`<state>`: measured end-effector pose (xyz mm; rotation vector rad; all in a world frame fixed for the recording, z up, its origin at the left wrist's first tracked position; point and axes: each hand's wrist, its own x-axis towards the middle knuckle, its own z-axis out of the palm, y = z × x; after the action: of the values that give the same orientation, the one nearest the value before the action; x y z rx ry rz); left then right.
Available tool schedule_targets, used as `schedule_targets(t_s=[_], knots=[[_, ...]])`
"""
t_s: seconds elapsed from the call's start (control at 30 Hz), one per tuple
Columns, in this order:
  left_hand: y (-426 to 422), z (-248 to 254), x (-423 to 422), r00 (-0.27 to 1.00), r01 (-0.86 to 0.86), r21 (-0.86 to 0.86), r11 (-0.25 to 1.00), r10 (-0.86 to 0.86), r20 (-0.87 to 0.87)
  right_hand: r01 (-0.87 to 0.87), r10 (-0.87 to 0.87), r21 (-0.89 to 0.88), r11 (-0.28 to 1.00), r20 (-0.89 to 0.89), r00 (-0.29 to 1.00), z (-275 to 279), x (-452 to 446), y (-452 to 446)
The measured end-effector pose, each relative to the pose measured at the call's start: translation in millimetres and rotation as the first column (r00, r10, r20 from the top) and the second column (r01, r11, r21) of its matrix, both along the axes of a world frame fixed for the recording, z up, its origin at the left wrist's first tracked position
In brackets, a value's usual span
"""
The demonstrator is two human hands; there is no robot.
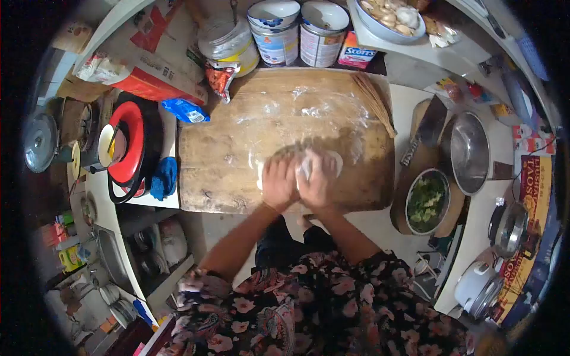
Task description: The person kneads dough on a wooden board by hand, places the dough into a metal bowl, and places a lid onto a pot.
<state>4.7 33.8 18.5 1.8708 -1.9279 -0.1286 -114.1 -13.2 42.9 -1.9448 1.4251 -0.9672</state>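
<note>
My left hand (279, 179) and my right hand (316, 179) are side by side on a pale, flattened piece of dough (339, 164) near the front of a wooden board (231, 142). Dough edges show on both outer sides of my hands, while its middle is hidden beneath them. The fingers of both hands are bent over and press into it. A whitish patch, dough or flour, shows between the two hands. White flour (317, 111) is smeared over the far part of the board.
Thin sticks (375, 105) lie along the board's right edge. To the right are a cleaver (428, 127), a metal bowl (469, 153) and a bowl of chopped greens (427, 202). A red basin (126, 142) and a blue packet (186, 110) are at left. Tins (321, 47) line the back.
</note>
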Motion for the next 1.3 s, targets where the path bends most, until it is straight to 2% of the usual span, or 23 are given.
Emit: schedule_targets(t_s=[0.07,0.17,0.3,0.37,0.43,0.47,0.5,0.57,0.63,0.7,0.77,0.8,0.83,0.9,0.93,0.97,1.03,1.07,1.1,1.13,1.17,1.23,1.3], knots=[[20,-23,-12,0.997,-0.057,-0.066,0.996,0.059,0.040,-0.154,0.121,-0.132,0.979,-0.226,0.966,-11,-5,13],[20,-38,-19,0.992,-0.087,-0.100,0.991,0.095,0.079,-0.183,0.140,-0.120,0.976,-0.302,0.943,-42,-14,14],[-22,-36,-1,0.996,-0.076,-0.098,0.992,0.081,0.047,-0.194,0.140,-0.173,0.966,-0.285,0.948,-48,3,-30],[-49,-32,13,0.993,-0.110,-0.020,0.994,0.109,-0.036,-0.174,0.112,-0.243,0.954,-0.246,0.963,-39,22,-65],[-79,-37,31,0.996,-0.080,-0.063,0.995,0.078,-0.040,-0.155,0.089,-0.270,0.950,-0.241,0.967,-44,37,-94],[-94,-37,39,0.997,-0.066,-0.079,0.995,0.063,-0.046,-0.166,0.099,-0.231,0.959,-0.277,0.956,-44,44,-107],[-107,-31,47,0.998,-0.054,-0.068,0.996,0.052,-0.039,-0.176,0.110,-0.194,0.965,-0.311,0.944,-45,51,-119],[-127,-32,60,0.998,-0.040,0.037,0.998,0.042,-0.052,-0.138,0.042,-0.240,0.961,-0.368,0.929,-54,67,-139],[-139,-43,68,0.999,-0.050,0.162,0.986,0.048,0.015,-0.086,-0.017,-0.213,0.973,-0.441,0.898,-64,76,-152],[-141,-42,67,0.998,-0.062,0.116,0.991,0.060,0.019,-0.094,0.008,-0.186,0.978,-0.415,0.910,-63,74,-152],[-138,-30,66,0.992,-0.039,0.229,0.973,0.009,0.129,-0.100,0.026,-0.178,0.979,-0.378,0.926,-52,66,-146],[-136,-19,68,0.990,-0.040,0.212,0.977,0.010,0.138,-0.242,0.208,-0.139,0.960,-0.224,0.952,-43,52,-137],[-135,-2,75,0.992,0.119,0.347,0.930,-0.124,-0.008,-0.390,0.385,-0.129,0.912,-0.062,0.921,-36,40,-129],[-128,26,91,0.888,0.453,0.521,0.723,-0.313,-0.337,-0.356,0.353,-0.073,0.932,-0.054,0.934,-17,21,-104],[-109,7,94,0.909,0.401,0.307,0.863,-0.334,-0.247,-0.358,0.355,-0.052,0.932,-0.053,0.933,-5,10,-85],[-91,-5,85,0.924,0.379,0.292,0.878,-0.344,-0.165,-0.355,0.352,-0.058,0.933,-0.053,0.935,-1,2,-69],[-58,19,49,0.953,0.293,0.292,0.910,-0.302,-0.015,-0.317,0.311,-0.017,0.948,-0.147,0.939,2,-6,-48],[-43,22,35,0.973,0.224,0.180,0.958,-0.230,0.013,-0.315,0.309,-0.024,0.949,-0.142,0.940,3,-7,-39],[-28,21,23,0.988,0.151,0.066,0.986,-0.154,0.029,-0.223,0.216,-0.030,0.974,-0.152,0.965,4,-5,-31],[-15,10,12,0.996,0.062,0.044,0.997,-0.064,0.054,-0.133,0.125,-0.037,0.990,-0.161,0.979,4,-4,-24],[-4,8,2,1.000,0.007,0.038,0.999,-0.008,0.019,-0.138,0.130,-0.040,0.990,-0.157,0.979,0,-5,-18],[8,-9,-12,0.997,-0.072,-0.040,0.997,0.072,0.010,-0.181,0.137,-0.213,0.960,-0.208,0.969,-16,-10,-4],[17,-18,-17,0.996,-0.092,0.007,0.996,0.092,-0.009,-0.184,0.140,-0.203,0.962,-0.214,0.967,-32,-17,2]])
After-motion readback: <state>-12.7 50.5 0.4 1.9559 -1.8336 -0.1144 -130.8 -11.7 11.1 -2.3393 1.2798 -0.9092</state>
